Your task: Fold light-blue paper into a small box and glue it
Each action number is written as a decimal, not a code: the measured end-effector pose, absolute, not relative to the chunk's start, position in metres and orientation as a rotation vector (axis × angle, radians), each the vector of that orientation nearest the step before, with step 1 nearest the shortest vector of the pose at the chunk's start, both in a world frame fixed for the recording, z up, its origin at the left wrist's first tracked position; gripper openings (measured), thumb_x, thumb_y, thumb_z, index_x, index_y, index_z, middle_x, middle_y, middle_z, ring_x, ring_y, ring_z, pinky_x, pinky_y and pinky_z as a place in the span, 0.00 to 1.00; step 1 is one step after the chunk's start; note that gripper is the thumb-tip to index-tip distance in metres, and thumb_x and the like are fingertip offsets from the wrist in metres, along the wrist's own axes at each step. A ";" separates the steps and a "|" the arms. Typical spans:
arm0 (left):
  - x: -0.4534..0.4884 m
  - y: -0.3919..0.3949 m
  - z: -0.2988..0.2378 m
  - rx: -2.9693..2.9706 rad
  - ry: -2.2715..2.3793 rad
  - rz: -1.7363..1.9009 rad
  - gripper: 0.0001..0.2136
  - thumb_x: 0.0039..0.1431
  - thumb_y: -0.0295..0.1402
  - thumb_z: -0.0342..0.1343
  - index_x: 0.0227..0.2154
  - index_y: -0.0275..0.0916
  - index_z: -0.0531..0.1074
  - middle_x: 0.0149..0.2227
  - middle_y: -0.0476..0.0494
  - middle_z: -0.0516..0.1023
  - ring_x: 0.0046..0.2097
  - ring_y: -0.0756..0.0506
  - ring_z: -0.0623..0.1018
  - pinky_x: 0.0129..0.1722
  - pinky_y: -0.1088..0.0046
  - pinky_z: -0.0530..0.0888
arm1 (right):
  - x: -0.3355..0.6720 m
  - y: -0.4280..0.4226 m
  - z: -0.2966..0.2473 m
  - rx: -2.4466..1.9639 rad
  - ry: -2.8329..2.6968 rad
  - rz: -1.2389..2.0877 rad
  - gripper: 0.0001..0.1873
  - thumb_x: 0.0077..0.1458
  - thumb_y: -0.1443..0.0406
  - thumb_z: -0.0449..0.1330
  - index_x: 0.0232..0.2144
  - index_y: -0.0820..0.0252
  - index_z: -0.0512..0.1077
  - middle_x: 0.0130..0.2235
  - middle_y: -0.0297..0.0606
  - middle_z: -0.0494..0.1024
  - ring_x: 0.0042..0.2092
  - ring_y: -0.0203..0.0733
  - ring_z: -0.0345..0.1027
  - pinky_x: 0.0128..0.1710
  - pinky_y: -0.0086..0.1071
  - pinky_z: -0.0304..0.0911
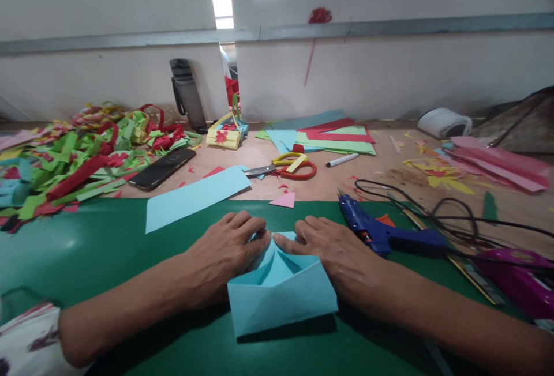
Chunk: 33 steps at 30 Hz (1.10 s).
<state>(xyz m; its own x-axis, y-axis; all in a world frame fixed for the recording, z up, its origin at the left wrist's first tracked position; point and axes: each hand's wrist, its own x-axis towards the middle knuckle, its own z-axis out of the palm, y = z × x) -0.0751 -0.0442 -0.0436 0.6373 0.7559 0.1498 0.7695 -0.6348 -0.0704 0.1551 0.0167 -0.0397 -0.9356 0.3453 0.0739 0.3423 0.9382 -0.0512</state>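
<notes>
A sheet of light-blue paper (283, 301), partly folded, lies before me on the green mat; its near flap stands up and its far part is creased into a pocket. My left hand (234, 249) grips the paper's far left part, thumb on top and fingers curled. At the far right part, my right hand (326, 246) does the same, its thumb pressed close to the left one. The fingertips of both hands are partly hidden. Just beyond my left hand rests a flat light-blue paper strip (199, 197). A blue glue gun (385, 229) lies beside my right hand.
Scissors (281, 167), a white marker (341, 160) and coloured paper sheets (324, 134) lie behind. At left are a phone (163, 169), a heap of paper scraps (90, 154), a bottle (188, 96) and a small yellow paper basket (224, 136). A black cord (433, 206) loops at right near a magenta object (519, 281).
</notes>
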 end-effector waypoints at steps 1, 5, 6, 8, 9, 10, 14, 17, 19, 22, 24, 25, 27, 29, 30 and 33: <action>-0.075 -0.044 -0.045 -2.703 -1.279 -0.145 0.15 0.60 0.39 0.46 0.48 0.39 0.63 0.44 0.39 0.67 0.40 0.42 0.65 0.38 0.63 0.64 | 0.155 0.018 -0.042 -0.553 -3.012 0.049 0.22 0.60 0.65 0.48 0.57 0.50 0.55 0.45 0.42 0.68 0.42 0.42 0.62 0.41 0.37 0.56; -0.072 -0.051 -0.034 -2.686 -1.366 -0.066 0.16 0.62 0.37 0.44 0.50 0.38 0.61 0.47 0.38 0.66 0.42 0.41 0.65 0.40 0.62 0.65 | 0.157 0.021 -0.049 -0.614 -3.051 0.024 0.26 0.60 0.63 0.48 0.59 0.49 0.52 0.48 0.45 0.67 0.46 0.47 0.61 0.43 0.41 0.56; -0.072 -0.053 -0.030 -2.694 -1.395 -0.050 0.16 0.62 0.37 0.44 0.51 0.38 0.61 0.48 0.38 0.66 0.43 0.41 0.65 0.41 0.61 0.65 | 0.157 0.021 -0.050 -0.627 -3.056 0.023 0.25 0.59 0.63 0.49 0.59 0.49 0.52 0.48 0.45 0.67 0.47 0.48 0.60 0.44 0.41 0.56; -0.072 -0.059 -0.023 -2.703 -1.462 -0.022 0.15 0.63 0.36 0.42 0.50 0.37 0.62 0.49 0.36 0.65 0.44 0.40 0.65 0.43 0.60 0.65 | 0.157 0.021 -0.051 -0.649 -3.055 0.022 0.25 0.59 0.64 0.49 0.59 0.50 0.53 0.48 0.45 0.67 0.47 0.48 0.60 0.44 0.41 0.56; -0.072 -0.061 -0.022 -2.707 -1.490 -0.023 0.15 0.63 0.35 0.42 0.50 0.36 0.62 0.50 0.36 0.65 0.45 0.40 0.65 0.43 0.60 0.65 | 0.157 0.021 -0.051 -0.654 -3.052 0.025 0.24 0.59 0.64 0.49 0.58 0.51 0.54 0.47 0.44 0.67 0.46 0.48 0.60 0.43 0.41 0.56; -0.073 -0.063 -0.021 -2.708 -1.517 -0.031 0.15 0.63 0.35 0.42 0.50 0.36 0.63 0.50 0.36 0.65 0.45 0.40 0.66 0.43 0.60 0.65 | 0.157 0.020 -0.050 -0.659 -3.049 0.028 0.23 0.58 0.65 0.49 0.56 0.52 0.56 0.46 0.44 0.67 0.45 0.47 0.60 0.41 0.40 0.57; -0.077 -0.068 -0.029 -2.699 -1.531 -0.142 0.14 0.63 0.32 0.43 0.48 0.35 0.66 0.51 0.36 0.67 0.49 0.38 0.65 0.46 0.58 0.65 | 0.158 0.014 -0.048 -0.663 -3.025 0.043 0.16 0.57 0.68 0.51 0.48 0.55 0.63 0.43 0.42 0.68 0.43 0.46 0.60 0.41 0.39 0.57; -0.081 -0.073 -0.033 -2.692 -1.492 -0.213 0.14 0.63 0.31 0.42 0.45 0.33 0.68 0.51 0.36 0.68 0.50 0.38 0.65 0.48 0.58 0.65 | 0.161 0.008 -0.042 -0.683 -3.032 0.023 0.14 0.55 0.71 0.52 0.44 0.57 0.65 0.41 0.42 0.68 0.41 0.45 0.60 0.38 0.38 0.58; -0.084 -0.078 -0.033 -2.685 -1.491 -0.235 0.14 0.63 0.30 0.41 0.44 0.33 0.69 0.51 0.36 0.69 0.50 0.38 0.66 0.47 0.58 0.66 | 0.165 0.005 -0.035 -0.703 -3.054 0.027 0.14 0.53 0.74 0.52 0.42 0.58 0.67 0.40 0.42 0.68 0.40 0.45 0.60 0.37 0.37 0.57; -0.086 -0.084 -0.031 -2.658 -1.532 -0.269 0.14 0.62 0.29 0.41 0.43 0.36 0.70 0.52 0.37 0.68 0.50 0.38 0.66 0.47 0.58 0.67 | 0.175 0.003 -0.019 -0.764 -3.042 0.126 0.14 0.49 0.77 0.51 0.36 0.60 0.70 0.39 0.43 0.69 0.39 0.44 0.62 0.35 0.35 0.57; -0.085 -0.087 -0.029 -2.646 -1.562 -0.288 0.13 0.62 0.29 0.41 0.42 0.37 0.71 0.52 0.38 0.69 0.50 0.38 0.67 0.47 0.58 0.68 | 0.181 0.001 -0.009 -0.835 -2.936 0.326 0.11 0.53 0.75 0.50 0.30 0.61 0.70 0.35 0.41 0.70 0.35 0.41 0.62 0.33 0.33 0.56; -0.084 -0.088 -0.028 -2.645 -1.574 -0.299 0.13 0.62 0.29 0.42 0.42 0.38 0.71 0.52 0.38 0.69 0.50 0.39 0.67 0.46 0.59 0.68 | 0.183 -0.001 -0.005 -0.867 -2.852 0.469 0.11 0.56 0.72 0.48 0.27 0.61 0.70 0.32 0.39 0.70 0.33 0.38 0.62 0.32 0.32 0.56; -0.080 -0.088 -0.027 -2.652 -1.579 -0.325 0.13 0.63 0.30 0.42 0.40 0.38 0.72 0.50 0.39 0.70 0.49 0.40 0.68 0.46 0.60 0.69 | 0.186 -0.006 0.000 -0.934 -2.669 0.783 0.13 0.59 0.65 0.49 0.25 0.61 0.68 0.28 0.34 0.70 0.30 0.34 0.61 0.30 0.29 0.55; -0.076 -0.087 -0.027 -2.657 -1.581 -0.345 0.13 0.63 0.31 0.42 0.39 0.39 0.73 0.49 0.38 0.71 0.47 0.40 0.69 0.44 0.61 0.70 | 0.187 -0.013 0.001 -1.014 -2.530 1.025 0.11 0.54 0.60 0.56 0.25 0.61 0.68 0.25 0.31 0.69 0.28 0.33 0.60 0.26 0.27 0.53; -0.074 -0.086 -0.026 -2.658 -1.584 -0.352 0.13 0.63 0.31 0.43 0.37 0.39 0.74 0.49 0.38 0.72 0.47 0.40 0.70 0.43 0.61 0.70 | 0.187 -0.016 0.001 -1.039 -2.484 1.099 0.11 0.50 0.59 0.59 0.24 0.61 0.67 0.24 0.29 0.69 0.27 0.32 0.59 0.24 0.26 0.51; -0.068 -0.085 -0.024 -2.653 -1.622 -0.354 0.14 0.62 0.34 0.43 0.33 0.39 0.74 0.48 0.37 0.72 0.45 0.40 0.71 0.42 0.60 0.70 | 0.187 -0.023 0.000 -1.023 -2.377 1.213 0.11 0.48 0.59 0.61 0.24 0.61 0.67 0.24 0.28 0.68 0.27 0.31 0.58 0.24 0.25 0.51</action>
<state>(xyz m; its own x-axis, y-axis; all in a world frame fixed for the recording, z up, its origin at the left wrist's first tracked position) -0.0679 -0.0855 -0.0238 0.4373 0.8773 0.1979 0.8800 -0.4627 0.1068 0.1873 -0.0233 0.0002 -0.7088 0.7024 -0.0652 0.4652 0.3959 -0.7918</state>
